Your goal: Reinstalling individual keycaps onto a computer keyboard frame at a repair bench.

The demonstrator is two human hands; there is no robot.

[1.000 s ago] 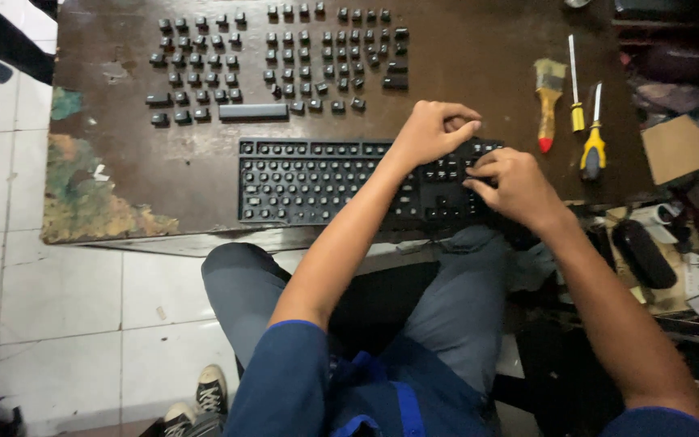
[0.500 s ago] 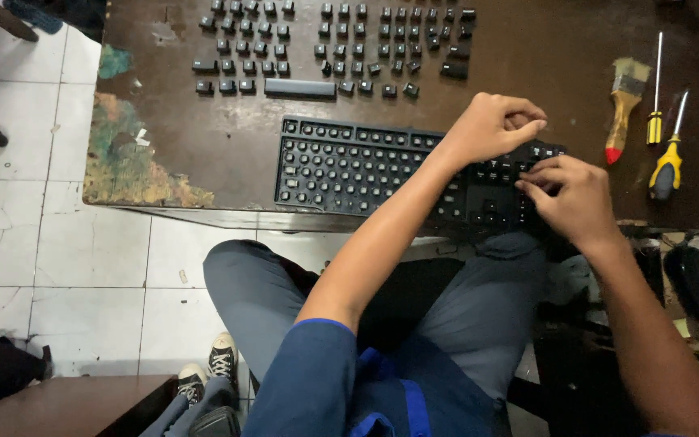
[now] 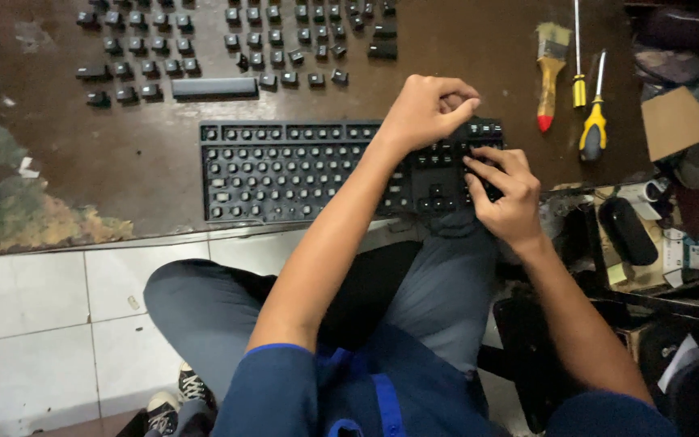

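Black keyboard [image 3: 317, 170], stripped of most caps, lies on the brown table [image 3: 463, 48] with its long axis running left to right, near edge right at the table's lip above the person's knees. Both hands are crowded over its right end. Left hand [image 3: 429, 109] sits on the far side, fingers curled into a loose fist with thumb and forefinger pinched together just above the top right corner; whether a cap sits in that pinch, I cannot tell. Right hand [image 3: 505, 190] comes in from the near right, fingers bent and tips pressing down on the right-hand block where a few keys remain; it grips nothing I can make out. So the work spot lies between the two hands, touching the right one, just under the left. Loose keycaps [image 3: 277, 36] sit in rows well beyond, far and left, with the long spacebar [image 3: 214, 86] among them; the left hand is nearer to those. Brush [image 3: 550, 73] and two screwdrivers [image 3: 592, 105] lie far right, nearer the right hand.
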